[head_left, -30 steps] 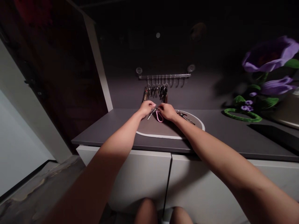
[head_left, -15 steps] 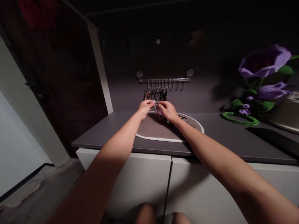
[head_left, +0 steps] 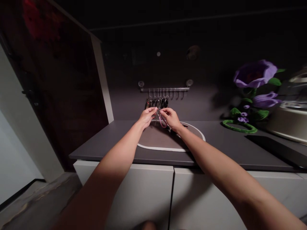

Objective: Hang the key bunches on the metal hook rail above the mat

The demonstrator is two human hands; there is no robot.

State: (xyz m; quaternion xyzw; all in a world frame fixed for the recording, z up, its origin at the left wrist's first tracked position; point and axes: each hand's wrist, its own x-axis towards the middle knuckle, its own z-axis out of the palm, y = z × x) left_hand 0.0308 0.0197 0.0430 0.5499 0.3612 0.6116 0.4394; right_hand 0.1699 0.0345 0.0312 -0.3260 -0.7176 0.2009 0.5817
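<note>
Between my two hands is a metal key ring (head_left: 158,111) with a pink loop strap (head_left: 162,122) hanging below it. My left hand (head_left: 147,117) pinches the ring's left side between thumb and fingers. From the right, my right hand (head_left: 170,117) pinches it too. Just behind my hands, a clear rail (head_left: 165,89) on the dark wall carries several hooks, and bunches of keys (head_left: 164,103) hang from those on its left and middle. An oval brown mat with a white edge (head_left: 163,149) lies beneath my hands; dark items on it are partly hidden by my right hand.
The dark countertop (head_left: 96,145) runs above white cabinet doors (head_left: 144,188). Purple artificial flowers (head_left: 255,75) with a green coiled base (head_left: 240,126) stand at the right, beside a beige rounded appliance (head_left: 287,123). A dark door (head_left: 69,80) is at the left.
The view has tilted upward and shifted, so the scene sits lower in the picture. My hands remain together at the key ring, and the pink strap shows more fully.
</note>
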